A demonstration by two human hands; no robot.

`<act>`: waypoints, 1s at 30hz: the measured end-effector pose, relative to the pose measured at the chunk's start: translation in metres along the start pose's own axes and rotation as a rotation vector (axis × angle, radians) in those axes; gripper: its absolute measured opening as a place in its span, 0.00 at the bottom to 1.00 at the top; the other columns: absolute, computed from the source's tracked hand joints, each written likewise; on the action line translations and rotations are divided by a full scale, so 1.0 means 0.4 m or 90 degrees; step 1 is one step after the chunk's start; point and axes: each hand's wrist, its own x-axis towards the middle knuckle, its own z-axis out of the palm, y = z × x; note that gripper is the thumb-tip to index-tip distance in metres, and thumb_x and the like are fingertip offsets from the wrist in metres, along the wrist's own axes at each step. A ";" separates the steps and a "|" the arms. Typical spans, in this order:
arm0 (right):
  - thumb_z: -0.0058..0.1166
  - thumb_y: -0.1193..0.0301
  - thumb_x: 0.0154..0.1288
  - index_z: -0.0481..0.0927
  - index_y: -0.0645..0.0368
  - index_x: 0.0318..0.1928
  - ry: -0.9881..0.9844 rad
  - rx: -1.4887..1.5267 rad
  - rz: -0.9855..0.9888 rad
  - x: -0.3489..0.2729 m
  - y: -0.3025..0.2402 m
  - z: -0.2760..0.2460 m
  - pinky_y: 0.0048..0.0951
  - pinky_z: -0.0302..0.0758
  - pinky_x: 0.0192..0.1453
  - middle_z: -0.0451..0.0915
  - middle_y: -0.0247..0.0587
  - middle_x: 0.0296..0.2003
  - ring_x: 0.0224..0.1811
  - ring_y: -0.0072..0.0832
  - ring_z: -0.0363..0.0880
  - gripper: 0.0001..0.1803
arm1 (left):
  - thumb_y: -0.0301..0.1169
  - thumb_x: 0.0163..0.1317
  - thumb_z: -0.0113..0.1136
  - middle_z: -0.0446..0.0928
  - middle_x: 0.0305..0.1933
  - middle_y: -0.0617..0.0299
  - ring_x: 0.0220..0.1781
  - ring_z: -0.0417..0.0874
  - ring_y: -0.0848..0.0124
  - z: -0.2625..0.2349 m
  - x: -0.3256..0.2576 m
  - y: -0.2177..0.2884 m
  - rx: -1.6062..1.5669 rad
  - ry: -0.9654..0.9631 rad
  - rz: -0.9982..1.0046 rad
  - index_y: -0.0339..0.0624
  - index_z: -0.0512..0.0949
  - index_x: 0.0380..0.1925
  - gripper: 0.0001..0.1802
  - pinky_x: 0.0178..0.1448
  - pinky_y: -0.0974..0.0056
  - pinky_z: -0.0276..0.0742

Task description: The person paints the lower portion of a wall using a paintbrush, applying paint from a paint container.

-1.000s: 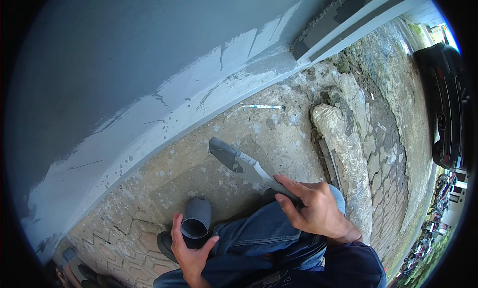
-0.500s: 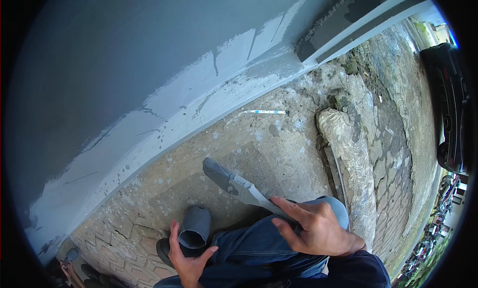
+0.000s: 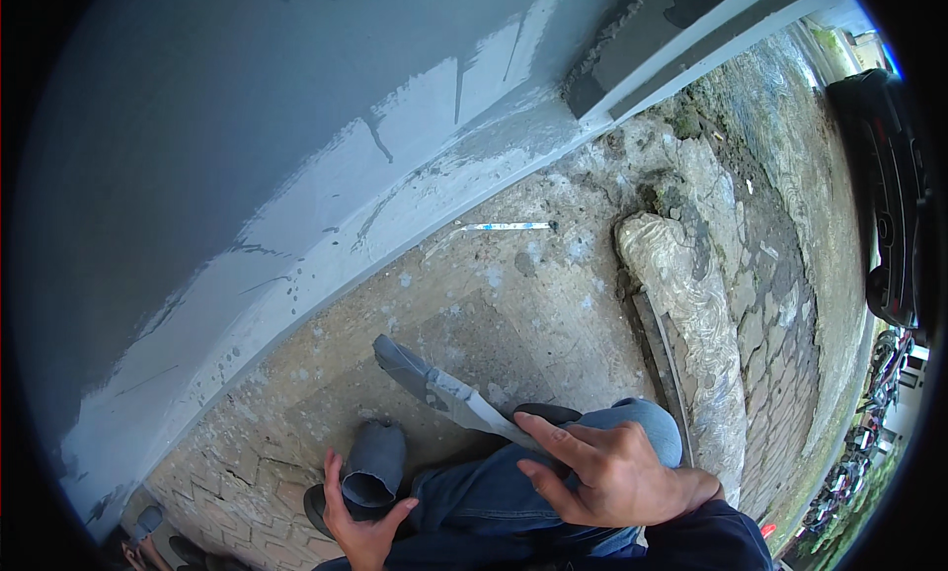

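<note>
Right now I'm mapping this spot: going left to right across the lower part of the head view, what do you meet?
Left hand → grey cup → putty knife → right hand → long stone curb → parked dark car.

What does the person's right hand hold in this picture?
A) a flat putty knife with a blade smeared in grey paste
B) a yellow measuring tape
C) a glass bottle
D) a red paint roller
A: the right hand grips the handle of a flat putty knife, whose grey-smeared blade points toward the grey plastered wall, while the left hand holds a short grey pipe-shaped container.
</note>
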 end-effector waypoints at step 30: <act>0.56 0.71 0.64 0.83 0.68 0.47 0.216 0.405 0.351 0.261 0.168 -0.139 0.23 0.61 0.17 0.75 0.32 0.19 0.15 0.18 0.65 0.15 | 0.42 0.33 0.84 0.66 0.69 0.43 0.65 0.72 0.46 -0.021 -0.049 0.037 -0.002 0.057 0.065 0.40 0.69 0.61 0.52 0.66 0.50 0.69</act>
